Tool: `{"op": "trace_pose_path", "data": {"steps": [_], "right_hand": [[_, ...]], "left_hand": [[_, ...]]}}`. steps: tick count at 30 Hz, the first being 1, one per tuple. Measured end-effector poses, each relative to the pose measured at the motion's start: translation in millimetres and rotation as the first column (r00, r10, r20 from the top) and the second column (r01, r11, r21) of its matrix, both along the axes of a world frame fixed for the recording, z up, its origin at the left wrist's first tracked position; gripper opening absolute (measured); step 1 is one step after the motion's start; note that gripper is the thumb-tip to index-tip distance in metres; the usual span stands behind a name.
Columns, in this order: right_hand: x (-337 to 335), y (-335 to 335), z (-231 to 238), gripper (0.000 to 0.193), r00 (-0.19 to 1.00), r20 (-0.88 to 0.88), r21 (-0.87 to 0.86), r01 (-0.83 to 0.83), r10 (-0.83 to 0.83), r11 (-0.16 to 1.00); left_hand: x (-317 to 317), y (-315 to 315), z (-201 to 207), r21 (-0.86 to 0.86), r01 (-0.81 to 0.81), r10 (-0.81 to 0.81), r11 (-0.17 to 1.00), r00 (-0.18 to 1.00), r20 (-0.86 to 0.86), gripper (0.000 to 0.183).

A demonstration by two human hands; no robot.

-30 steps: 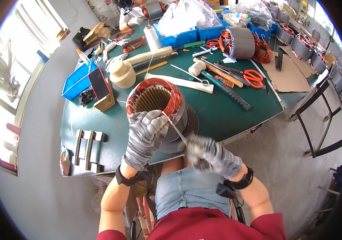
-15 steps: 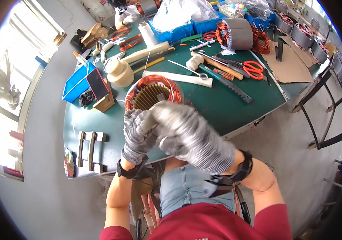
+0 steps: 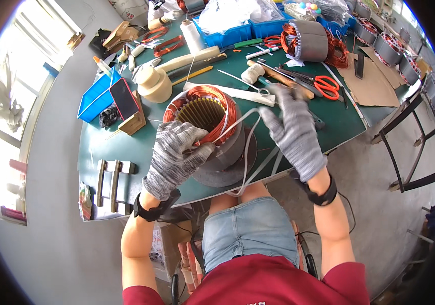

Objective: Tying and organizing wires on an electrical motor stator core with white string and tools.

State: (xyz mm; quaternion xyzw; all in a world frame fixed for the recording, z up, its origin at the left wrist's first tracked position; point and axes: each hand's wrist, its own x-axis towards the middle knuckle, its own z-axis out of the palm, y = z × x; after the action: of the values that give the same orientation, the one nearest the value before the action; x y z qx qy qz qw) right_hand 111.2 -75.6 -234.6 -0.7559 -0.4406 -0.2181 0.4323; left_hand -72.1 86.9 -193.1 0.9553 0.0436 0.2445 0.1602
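A motor stator (image 3: 221,157) with a grey body and orange copper windings stands in front of me, its slotted bore facing up. My left hand (image 3: 174,160), in a grey knitted glove, grips the near left of its winding, with the fingers over the coil and the thumb at the front. From the winding a white tape (image 3: 236,124) runs up to my right hand (image 3: 295,134), which is gloved too and raised right of the stator. That hand's fingertips are blurred, but the tape meets it at the thumb. More of the tape hangs in a loose loop beside the stator.
Behind the stator lie a white flat bar (image 3: 233,93), a mallet (image 3: 252,73), red-handled scissors (image 3: 326,87) and a cream spool (image 3: 154,85). A phone (image 3: 124,99) leans by a blue bin (image 3: 95,99) at left. Another stator (image 3: 306,41) stands farther back. A co-worker's gloved hand shows at the top.
My right hand has moved from over the stator out to the right, drawing the white tape into view. My left hand has spread over the winding's near edge.
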Motion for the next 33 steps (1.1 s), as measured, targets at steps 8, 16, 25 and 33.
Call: {"op": "trace_pose_path", "data": {"steps": [8, 16, 25, 33], "right_hand": [[-74, -15, -14, 0.032, 0.941, -0.124, 0.194, -0.289, 0.315, 0.938], [-89, 29, -33, 0.064, 0.969, -0.038, 0.193, -0.232, 0.243, 0.953], [-78, -47, -93, 0.035, 0.019, -0.466, 0.43, -0.869, 0.884, 0.246], [-64, 7, 13, 0.049, 0.794, -0.002, 0.113, -0.604, 0.608, 0.789]], "left_hand": [[-3, -1, 9, 0.124, -0.026, 0.036, 0.992, 0.997, -0.074, 0.032], [6, 7, 8, 0.269, 0.101, -0.058, 0.958, 0.985, -0.161, 0.035], [-5, -13, 11, 0.375, -0.368, 0.366, 0.851, 0.927, 0.079, 0.114], [0, -7, -16, 0.338, -0.281, 0.128, 0.898, 0.903, 0.41, 0.082]]}}
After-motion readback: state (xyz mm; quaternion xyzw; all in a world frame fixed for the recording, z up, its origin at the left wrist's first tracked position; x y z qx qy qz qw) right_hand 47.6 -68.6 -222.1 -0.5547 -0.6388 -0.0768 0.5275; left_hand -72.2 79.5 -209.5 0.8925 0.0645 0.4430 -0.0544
